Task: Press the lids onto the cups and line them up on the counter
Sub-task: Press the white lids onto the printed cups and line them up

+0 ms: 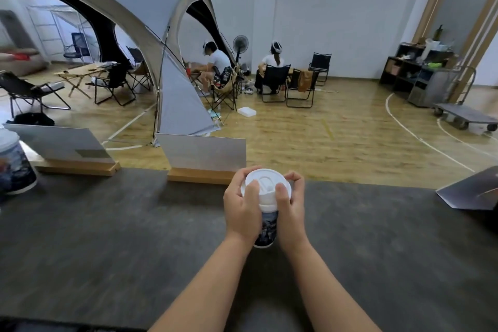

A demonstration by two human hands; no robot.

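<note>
Dark grey and faintly streaked, the desk (107, 237) runs the full width of the view. Over at its far left edge stands a lidded cup (14, 164) with a dark printed wrap, only partly in frame. Just beyond it a pale panel (56, 144) leans in a wooden base, and a second panel (207, 152) stands the same way nearer the middle, right at the desk's back edge.

Now to the centre, and here is the action: the left hand (241, 210) wraps around the upper part of a second printed cup (266, 226), fingers (238, 179) curled round its far side, thumb lying up on the white lid (265, 187). The right hand (289, 207) mirrors it from the other side, fingers hooked over the lid's far rim, thumb planted on top beside the raised spout. Both hands are clamped on cup and lid together. The cup looks upright, its base low between the wrists; whether it touches the desk cannot be told.

Off to the right, a grey folded card (469, 193) rests at the desk's edge. Beyond the desk lie wood flooring, a grey tent, folding chairs and two seated people facing away.
</note>
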